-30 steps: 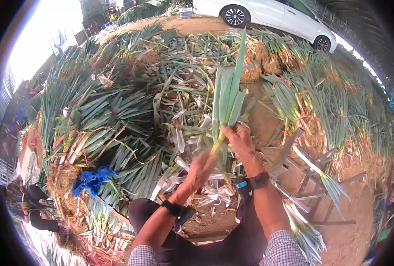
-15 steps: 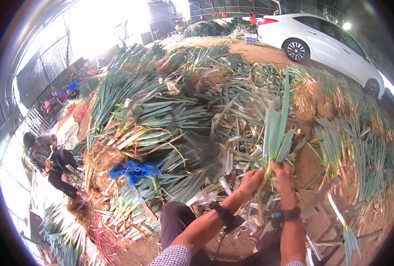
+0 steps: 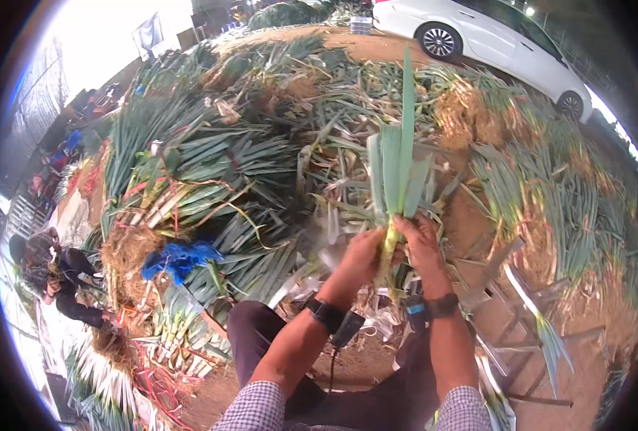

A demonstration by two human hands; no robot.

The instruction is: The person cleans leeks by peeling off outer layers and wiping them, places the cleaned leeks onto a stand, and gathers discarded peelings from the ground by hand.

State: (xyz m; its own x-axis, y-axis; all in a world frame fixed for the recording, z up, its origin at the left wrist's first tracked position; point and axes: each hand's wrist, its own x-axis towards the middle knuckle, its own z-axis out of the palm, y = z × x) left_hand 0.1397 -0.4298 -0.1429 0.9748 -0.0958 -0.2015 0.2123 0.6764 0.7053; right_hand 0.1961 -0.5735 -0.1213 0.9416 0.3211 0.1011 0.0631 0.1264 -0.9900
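Green leek [image 3: 392, 172] could tear

Your right hand [image 3: 422, 243] pinches its stem [image 3: 388, 248]; your left hand [image 3: 362, 253] curls its fingers beside it, whether gripping I cannot tell. It stands upright between them; uneven pulling could split the leaves [image 3: 408, 136].

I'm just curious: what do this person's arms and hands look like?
Left hand and right hand are gloveless; checked sleeves stop well short of them. Dark wrist straps: left with a dark box and thin cable, right with a blue-marked device.
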